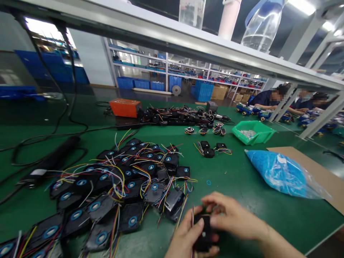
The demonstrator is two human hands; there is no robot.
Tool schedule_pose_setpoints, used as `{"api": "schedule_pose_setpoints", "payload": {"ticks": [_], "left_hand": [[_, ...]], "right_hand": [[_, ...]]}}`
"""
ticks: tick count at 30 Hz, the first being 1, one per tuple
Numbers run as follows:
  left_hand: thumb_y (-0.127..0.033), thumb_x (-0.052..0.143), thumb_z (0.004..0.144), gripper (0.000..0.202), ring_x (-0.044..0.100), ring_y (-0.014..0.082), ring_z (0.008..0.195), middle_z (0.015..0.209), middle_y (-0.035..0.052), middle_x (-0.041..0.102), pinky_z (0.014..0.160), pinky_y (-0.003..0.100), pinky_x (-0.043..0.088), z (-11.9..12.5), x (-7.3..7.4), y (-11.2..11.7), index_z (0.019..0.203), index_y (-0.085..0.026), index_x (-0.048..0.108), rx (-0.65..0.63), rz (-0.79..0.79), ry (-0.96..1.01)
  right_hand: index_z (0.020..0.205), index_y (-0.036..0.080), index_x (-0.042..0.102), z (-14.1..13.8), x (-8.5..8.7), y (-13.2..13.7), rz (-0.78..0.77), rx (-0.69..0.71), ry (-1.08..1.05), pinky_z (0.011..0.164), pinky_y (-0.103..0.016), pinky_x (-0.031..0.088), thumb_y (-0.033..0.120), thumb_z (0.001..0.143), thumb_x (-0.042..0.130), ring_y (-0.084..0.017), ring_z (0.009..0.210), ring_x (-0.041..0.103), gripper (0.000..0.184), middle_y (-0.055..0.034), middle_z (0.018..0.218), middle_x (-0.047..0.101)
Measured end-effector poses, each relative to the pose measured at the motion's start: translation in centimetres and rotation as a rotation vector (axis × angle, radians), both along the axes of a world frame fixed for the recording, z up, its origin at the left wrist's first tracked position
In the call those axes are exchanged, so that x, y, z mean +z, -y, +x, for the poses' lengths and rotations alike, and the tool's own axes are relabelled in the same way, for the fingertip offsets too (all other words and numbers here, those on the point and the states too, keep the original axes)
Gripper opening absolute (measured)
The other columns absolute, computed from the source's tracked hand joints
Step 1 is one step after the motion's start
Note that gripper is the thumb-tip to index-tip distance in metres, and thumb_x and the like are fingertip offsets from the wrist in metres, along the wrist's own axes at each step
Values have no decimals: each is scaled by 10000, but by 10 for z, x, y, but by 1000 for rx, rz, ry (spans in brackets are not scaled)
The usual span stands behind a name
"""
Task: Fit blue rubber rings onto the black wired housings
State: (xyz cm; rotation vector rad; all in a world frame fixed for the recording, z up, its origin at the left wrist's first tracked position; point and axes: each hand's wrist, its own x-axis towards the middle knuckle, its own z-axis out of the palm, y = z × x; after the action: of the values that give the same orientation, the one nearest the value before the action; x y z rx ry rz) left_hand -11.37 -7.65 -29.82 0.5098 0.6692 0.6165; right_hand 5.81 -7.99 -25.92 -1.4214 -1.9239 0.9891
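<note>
Low in the view, both hands meet over a small black module [203,233] with coloured wires coming out of its top. My left hand [186,236] cups the module from the left and below, thumb pressed on its face. My right hand [232,215] comes in from the right with its fingers curled over the module's upper edge. Just to the left lies a big heap of like black modules [113,190] with blue round centres and tangled coloured wires.
A bag of blue bits [282,173] lies on cardboard [322,175] at the right. A green tray [254,132] of small metal parts, an orange box [125,107] and more wired modules [182,116] stand farther back. A black tool [51,161] and cables lie left. Other people work far right.
</note>
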Motion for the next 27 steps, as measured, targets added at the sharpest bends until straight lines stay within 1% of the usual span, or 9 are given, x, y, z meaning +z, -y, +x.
{"api": "schedule_pose_setpoints", "payload": {"ticks": [2, 3, 6, 8, 10, 13, 17, 21, 27], "left_hand": [[-330, 584, 778, 473, 591, 273, 920, 1136, 103, 512, 708, 420, 503, -2, 8, 2, 1185, -237, 362, 5, -23, 6], [-273, 539, 791, 451, 561, 294, 990, 1151, 111, 500, 726, 451, 503, -3, 12, 2, 1197, -232, 345, 16, -25, 24], [-107, 454, 736, 518, 426, 320, 1161, 1166, 115, 478, 769, 506, 490, -7, 22, 2, 1221, -223, 312, 26, 3, 72], [-47, 448, 681, 576, 405, 303, 1175, 1168, 100, 470, 826, 502, 469, -7, 24, 2, 1214, -222, 318, 28, 39, 73], [-22, 457, 646, 599, 412, 278, 1158, 1159, 87, 470, 878, 483, 442, -6, 23, 2, 1197, -217, 329, 24, 76, 63], [-25, 490, 620, 592, 420, 247, 1111, 1115, 78, 480, 906, 453, 418, -4, 18, 2, 1168, -202, 352, 3, 145, 26], [-55, 527, 594, 566, 442, 206, 999, 1031, 45, 475, 873, 376, 404, -1, 10, 2, 1127, -193, 399, -2, 310, -44], [-76, 521, 598, 539, 448, 180, 928, 975, 25, 479, 822, 307, 360, 0, 8, 1, 1114, -186, 416, -4, 435, -183], [-102, 533, 666, 483, 446, 196, 990, 1019, 40, 487, 865, 301, 345, -2, 14, 1, 1126, -176, 405, -13, 517, -220]], "right_hand": [[1048, 218, 593, 20, -11, -26, 121, -252, 173, 758, -272, 473, 265, 861, 479, -159, 829, 578, 224, -34, 929, 593], [1027, 195, 603, 28, -19, -39, 143, -316, 218, 786, -301, 455, 253, 864, 468, -175, 838, 569, 219, -52, 916, 588], [887, 172, 632, 38, -42, -64, 162, -373, 281, 847, -357, 395, 222, 826, 514, -217, 887, 532, 142, -73, 876, 572], [774, 173, 621, 37, -49, -67, 155, -368, 289, 829, -355, 385, 203, 802, 534, -220, 861, 520, 95, -62, 813, 560], [725, 176, 591, 34, -43, -58, 139, -365, 278, 763, -326, 398, 201, 805, 523, -200, 785, 517, 108, -41, 758, 541], [749, 187, 549, 24, -22, -26, 113, -339, 219, 661, -268, 407, 240, 855, 466, -160, 699, 505, 145, -12, 750, 518], [761, 200, 520, -4, -3, 24, 68, -229, 27, 722, -260, 403, 259, 878, 453, -160, 806, 497, 148, -12, 829, 495], [801, 200, 527, -25, -14, 45, 87, -289, 19, 807, -293, 370, 210, 873, 450, -184, 910, 466, 106, -35, 914, 469], [789, 205, 516, -29, -27, 43, 109, -350, -29, 778, -270, 364, 198, 871, 459, -170, 871, 464, 101, -22, 888, 470]]}}
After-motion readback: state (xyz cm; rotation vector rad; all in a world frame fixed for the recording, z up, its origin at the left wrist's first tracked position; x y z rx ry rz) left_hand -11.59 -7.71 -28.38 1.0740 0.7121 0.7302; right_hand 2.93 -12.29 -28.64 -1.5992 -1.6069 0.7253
